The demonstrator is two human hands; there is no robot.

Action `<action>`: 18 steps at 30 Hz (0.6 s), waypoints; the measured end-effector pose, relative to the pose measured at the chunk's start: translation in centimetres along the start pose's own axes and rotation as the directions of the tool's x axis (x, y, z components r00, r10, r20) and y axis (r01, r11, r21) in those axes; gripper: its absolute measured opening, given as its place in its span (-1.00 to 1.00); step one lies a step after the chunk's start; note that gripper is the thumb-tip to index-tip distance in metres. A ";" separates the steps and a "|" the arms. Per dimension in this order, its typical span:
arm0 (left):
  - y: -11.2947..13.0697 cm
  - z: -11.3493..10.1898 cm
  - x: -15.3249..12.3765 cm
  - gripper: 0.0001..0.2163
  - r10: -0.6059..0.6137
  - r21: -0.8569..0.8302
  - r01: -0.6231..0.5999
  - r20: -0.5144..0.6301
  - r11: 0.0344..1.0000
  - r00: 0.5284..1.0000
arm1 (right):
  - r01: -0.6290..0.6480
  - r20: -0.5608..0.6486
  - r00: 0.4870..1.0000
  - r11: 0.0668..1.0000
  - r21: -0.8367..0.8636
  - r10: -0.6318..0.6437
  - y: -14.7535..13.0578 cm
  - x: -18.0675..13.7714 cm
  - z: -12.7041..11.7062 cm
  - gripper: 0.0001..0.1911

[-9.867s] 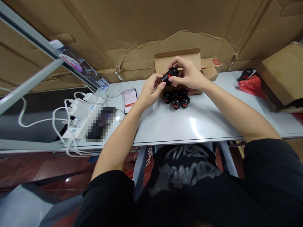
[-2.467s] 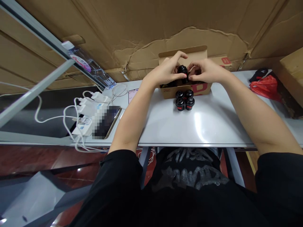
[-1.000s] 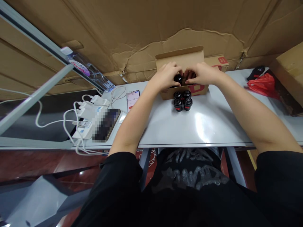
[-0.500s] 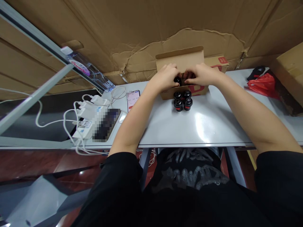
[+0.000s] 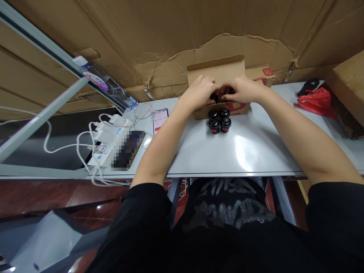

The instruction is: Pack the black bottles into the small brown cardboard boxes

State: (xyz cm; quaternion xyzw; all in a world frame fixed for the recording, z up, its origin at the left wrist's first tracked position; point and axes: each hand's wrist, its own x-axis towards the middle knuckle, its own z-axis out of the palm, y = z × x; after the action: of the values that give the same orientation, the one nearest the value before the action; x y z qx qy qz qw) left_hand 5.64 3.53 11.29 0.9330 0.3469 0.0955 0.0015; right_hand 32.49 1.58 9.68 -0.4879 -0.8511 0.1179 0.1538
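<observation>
An open cardboard box (image 5: 204, 112) with red print stands at the back of the table, its lid flap raised behind. Both of my hands reach in over its front wall. My left hand (image 5: 201, 91) is closed on a black round capped piece (image 5: 215, 97), which shows only in part between thumb and fingers. Close beside it, my right hand (image 5: 240, 89) has its fingers curled inside the box; whatever they hold is hidden. Just in front of the box, several black round capped pieces (image 5: 214, 125) with red labels stand upright in a tight cluster.
On the left are a lit phone (image 5: 159, 119), a second phone (image 5: 127, 150), a power strip (image 5: 102, 149) with white cables, and a water bottle (image 5: 106, 83) by the metal frame. A red plastic bag (image 5: 315, 102) and another carton (image 5: 351, 83) sit at right.
My left hand has dipped slightly deeper into the box and shifted a little right, covering more of the black piece. The right hand and the cluster have hardly moved.
</observation>
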 end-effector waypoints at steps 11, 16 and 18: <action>-1.2 -0.7 -0.1 -0.70 -0.080 -0.065 0.082 0.038 0.994 0.996 | -0.015 0.017 1.000 1.000 -0.009 0.015 -0.7 -0.2 -0.4 -0.60; 1.3 -6.3 -2.3 -0.76 -0.112 -0.117 0.107 -0.029 0.987 0.993 | -0.021 -0.019 1.000 0.999 0.034 0.021 -0.1 0.0 -0.4 -0.57; 3.4 -8.9 -3.8 -0.76 -0.139 -0.115 0.139 0.004 0.984 0.990 | -0.021 -0.023 0.999 0.998 0.061 0.022 0.0 0.0 -0.5 -0.58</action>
State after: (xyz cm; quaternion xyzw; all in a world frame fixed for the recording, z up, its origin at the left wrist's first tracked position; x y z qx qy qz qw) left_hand 3.41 -2.14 19.61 0.9047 0.4050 0.1172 0.0613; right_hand 32.68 1.59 10.13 -0.4936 -0.8399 0.1395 0.1773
